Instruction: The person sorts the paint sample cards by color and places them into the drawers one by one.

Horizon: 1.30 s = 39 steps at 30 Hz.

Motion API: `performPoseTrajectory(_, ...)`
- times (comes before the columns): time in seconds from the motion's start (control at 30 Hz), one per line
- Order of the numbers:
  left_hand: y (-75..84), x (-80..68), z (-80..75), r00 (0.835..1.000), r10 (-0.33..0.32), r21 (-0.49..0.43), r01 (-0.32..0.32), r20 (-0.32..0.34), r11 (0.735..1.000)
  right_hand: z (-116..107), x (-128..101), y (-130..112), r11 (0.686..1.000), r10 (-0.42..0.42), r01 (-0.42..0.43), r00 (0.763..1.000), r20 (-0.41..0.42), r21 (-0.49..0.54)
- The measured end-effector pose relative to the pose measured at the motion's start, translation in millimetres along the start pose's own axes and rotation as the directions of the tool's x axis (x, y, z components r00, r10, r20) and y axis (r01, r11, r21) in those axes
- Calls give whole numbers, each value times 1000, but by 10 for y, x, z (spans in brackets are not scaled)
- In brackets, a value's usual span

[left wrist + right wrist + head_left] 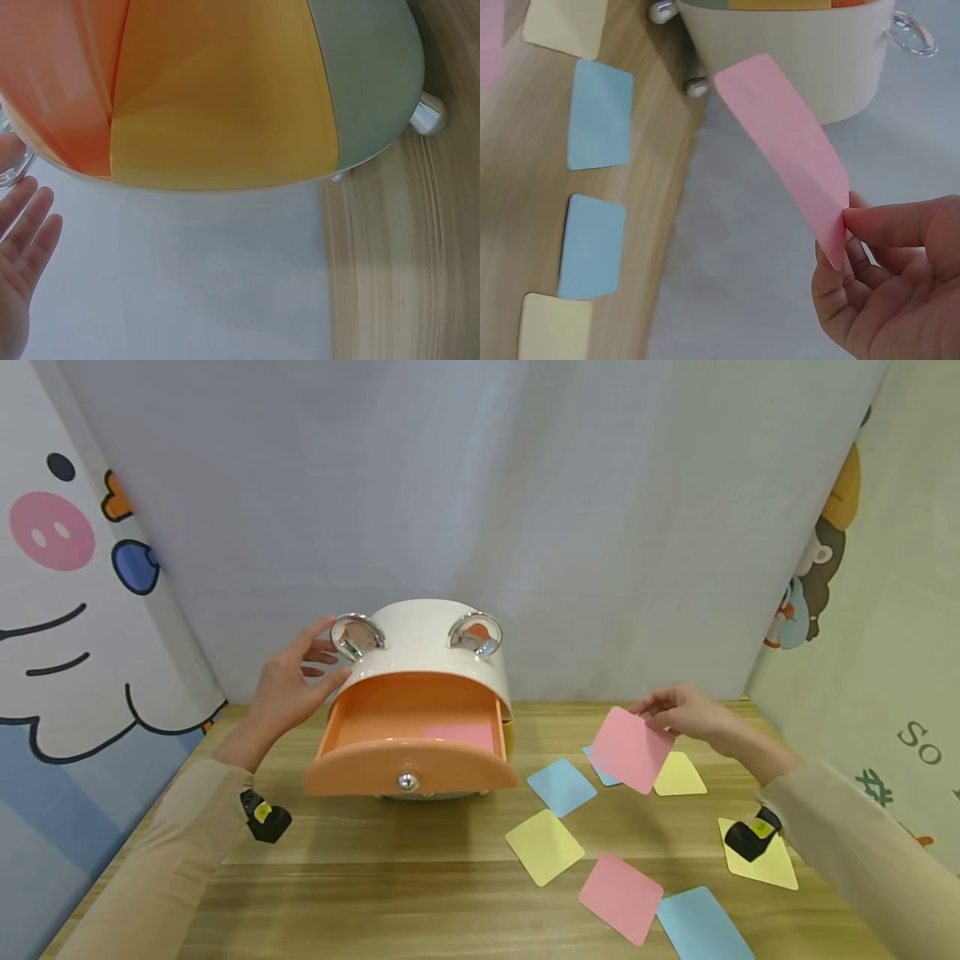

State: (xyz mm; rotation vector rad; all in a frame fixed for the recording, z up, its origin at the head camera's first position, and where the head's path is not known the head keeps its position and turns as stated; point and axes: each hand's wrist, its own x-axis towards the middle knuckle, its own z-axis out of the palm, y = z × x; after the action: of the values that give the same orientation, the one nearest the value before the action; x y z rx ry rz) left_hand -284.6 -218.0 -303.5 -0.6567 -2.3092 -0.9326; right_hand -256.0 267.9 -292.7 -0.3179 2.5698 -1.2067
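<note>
The right hand (pixel 686 710) pinched a pink paper square (pixel 632 749) by its upper corner between thumb and fingertips (pixel 885 225), its grip closed on that corner alone. The sheet was thin and matte with rounded corners, and it hung tilted in the air above the bench (pixel 390 877), clear of the sheets lying under it. The right wrist view showed it bending slightly along its length.

The left hand (pixel 288 681) rested with loosely spread, nearly straight fingers against the left side of a small storage box (pixel 427 635), its grip open and closed round nothing. The fingertips lay beside one of two shiny chrome rings (pixel 357 636) on the top. The box had a glossy, cream-white domed shell and stood on small metallic feet (pixel 697 88). Its orange plastic drawer (pixel 408 747) was pulled out, with a smooth curved front and a round silver knob (pixel 407 782). Another pink square (pixel 459 734) lay flat inside, at the right.

The bench was light wood with a long, streaky grain. Scattered on it to the right of the box lay more squares, flat and mostly apart: blue ones (pixel 561 787), yellow ones (pixel 544 847) and a pink one (pixel 621 897).
</note>
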Motion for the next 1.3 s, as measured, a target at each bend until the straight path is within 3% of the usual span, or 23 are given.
performPoseTrajectory(0.33, 24, -13, -1, 1000, -12, -9, 12, 5, 1000, 82, 250, -942, 997, -70, 69, 996, -51, -34)
performPoseTrajectory(0.53, 7, -9, 5, 1000, -15, 13, 15, 12, 1000, 256, 360, -1349, 991, -136, 135, 988, -69, -25)
performPoseTrajectory(0.77, 8, -8, -1, 1000, -14, -1, 14, 11, 1000, 529, 445, -1646, 971, -237, 236, 970, -61, -18)
performPoseTrajectory(1.03, -3, -11, -13, 1000, -18, 3, 18, 9, 1000, 914, 518, -1913, 930, -367, 367, 930, 18, -27)
performPoseTrajectory(1.3, -41, -11, 5, 1000, -13, -12, 13, 6, 1000, 1218, 614, -1944, 885, -449, 456, 890, 86, -93)
